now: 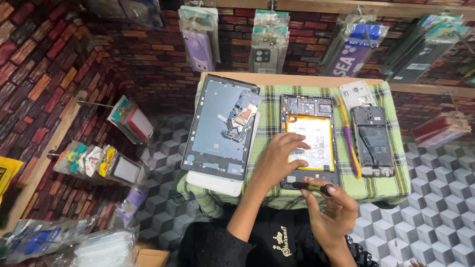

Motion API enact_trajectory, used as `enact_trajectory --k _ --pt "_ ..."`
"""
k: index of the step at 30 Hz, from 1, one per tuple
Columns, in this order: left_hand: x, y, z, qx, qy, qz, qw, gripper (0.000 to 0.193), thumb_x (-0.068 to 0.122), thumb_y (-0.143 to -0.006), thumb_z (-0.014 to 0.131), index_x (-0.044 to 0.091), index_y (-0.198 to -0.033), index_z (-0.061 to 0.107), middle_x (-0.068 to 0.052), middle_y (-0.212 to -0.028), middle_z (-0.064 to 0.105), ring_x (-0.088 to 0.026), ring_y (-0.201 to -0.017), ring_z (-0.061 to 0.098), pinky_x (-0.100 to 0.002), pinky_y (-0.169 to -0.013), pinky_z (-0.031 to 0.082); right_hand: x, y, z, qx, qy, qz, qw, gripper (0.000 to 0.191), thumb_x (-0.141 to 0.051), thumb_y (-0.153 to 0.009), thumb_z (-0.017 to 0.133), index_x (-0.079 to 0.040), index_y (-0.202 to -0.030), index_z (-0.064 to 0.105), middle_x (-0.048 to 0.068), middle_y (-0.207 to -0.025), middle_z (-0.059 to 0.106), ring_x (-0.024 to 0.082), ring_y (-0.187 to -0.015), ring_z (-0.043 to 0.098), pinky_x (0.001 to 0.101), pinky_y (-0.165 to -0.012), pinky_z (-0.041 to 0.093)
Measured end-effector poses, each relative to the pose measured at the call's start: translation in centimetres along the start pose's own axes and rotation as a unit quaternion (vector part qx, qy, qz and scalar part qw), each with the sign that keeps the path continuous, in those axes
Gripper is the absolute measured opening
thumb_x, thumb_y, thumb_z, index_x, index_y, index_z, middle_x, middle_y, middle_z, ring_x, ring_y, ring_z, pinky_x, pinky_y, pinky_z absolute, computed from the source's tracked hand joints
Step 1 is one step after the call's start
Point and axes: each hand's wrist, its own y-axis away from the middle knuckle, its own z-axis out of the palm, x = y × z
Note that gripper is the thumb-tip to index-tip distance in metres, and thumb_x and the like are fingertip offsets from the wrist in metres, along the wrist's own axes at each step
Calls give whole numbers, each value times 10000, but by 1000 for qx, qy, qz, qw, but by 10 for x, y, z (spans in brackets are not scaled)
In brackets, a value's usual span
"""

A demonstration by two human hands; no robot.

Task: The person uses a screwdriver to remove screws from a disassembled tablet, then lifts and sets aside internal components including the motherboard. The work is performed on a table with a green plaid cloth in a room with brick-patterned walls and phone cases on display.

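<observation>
Two hands point(284, 158), one opened tablet point(309, 141)

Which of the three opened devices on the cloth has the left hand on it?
The middle one, with the yellow-edged white battery; the left hand rests on it. The others lie untouched beside it.

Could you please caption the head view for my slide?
Left hand rests on an opened tablet; right hand holds a small screwdriver.

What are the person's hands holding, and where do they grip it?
The right hand holds a small black screwdriver near its capped rear end. The left hand holds nothing; it rests flat on the opened tablet's yellow-edged battery.
</observation>
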Motion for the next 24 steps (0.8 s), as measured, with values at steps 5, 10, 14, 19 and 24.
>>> enact_trajectory --k 5,10,14,19,24 --pt "3 0 -1 3 5 -7 1000 495 244 -738 845 139 -1202 706 -25 -1304 682 -260 -1283 572 -405 -1091 471 1 -1 3 -3 -3 -5 1000 614 197 -867 673 -79 -1330 382 271 -1189 651 351 -1136 714 419 -939 651" --pt "5 0 -1 7 3 -7 1000 496 240 -737 848 137 -1201 707 -26 -1296 684 -258 -1275 577 -403 -1093 468 0 -3 2 -17 17 -2 1000 628 200 -850 676 -76 -1329 378 265 -1170 658 355 -1126 715 412 -935 645" --pt "5 0 0 2 1 -11 1000 463 236 -744 842 142 -1180 715 -19 -1299 687 -251 -1267 584 -397 -1086 473 1 -6 0 -23 21 25 999 640 197 -871 657 -88 -1350 343 263 -1199 651 337 -1139 721 380 -921 651" --pt "2 0 1 11 -1 6 1000 434 235 -752 835 142 -1161 721 -14 -1295 690 -253 -1266 585 -394 -1090 479 1 -11 -2 -69 -7 6 998 638 199 -867 606 -120 -1350 337 274 -1264 588 365 -1210 638 424 -1029 541" --pt "-1 -1 3 17 -4 20 1000 428 228 -747 833 140 -1151 723 -18 -1290 689 -259 -1257 588 -399 -1093 479 2 -17 -2 -80 60 -12 995 640 134 -817 734 -141 -1294 408 169 -1142 637 274 -1079 698 370 -924 582"
